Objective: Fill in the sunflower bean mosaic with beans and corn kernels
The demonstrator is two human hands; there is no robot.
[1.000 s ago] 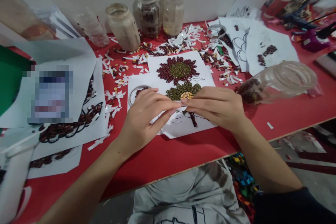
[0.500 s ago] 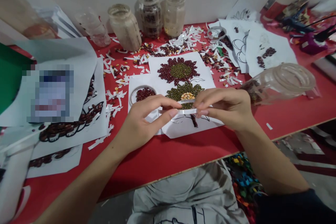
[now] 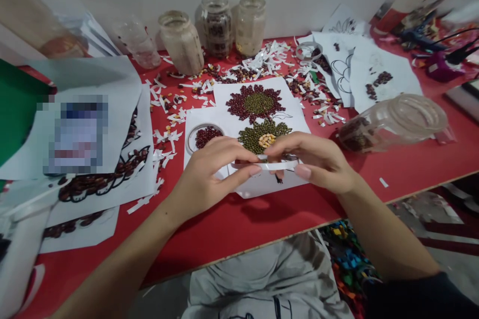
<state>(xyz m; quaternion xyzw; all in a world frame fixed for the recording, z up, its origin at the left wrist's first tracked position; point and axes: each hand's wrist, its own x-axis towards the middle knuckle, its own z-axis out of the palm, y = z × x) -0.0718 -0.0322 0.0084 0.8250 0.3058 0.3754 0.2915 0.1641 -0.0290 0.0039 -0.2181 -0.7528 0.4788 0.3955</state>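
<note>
My left hand [image 3: 209, 174] and my right hand [image 3: 314, 159] together pinch a thin white tape strip [image 3: 275, 165], held level just above the near edge of a white paper sheet [image 3: 262, 187]. On that sheet is a flower picture made of dark red beans [image 3: 256, 102] with a lower cluster of green beans and yellow kernels [image 3: 264, 135]. A small round lid holding red beans [image 3: 204, 135] lies just beyond my left fingers.
Several glass jars [image 3: 217, 25] stand at the back by the wall. A clear jar [image 3: 396, 122] lies on its side at right. White paper scraps [image 3: 262, 57] and loose beans litter the red table [image 3: 243, 224]. Other bean drawings [image 3: 101, 179] lie at left.
My hands have drawn apart, stretching out the white strip between them, and have dropped slightly toward me. The lid of red beans is now uncovered.
</note>
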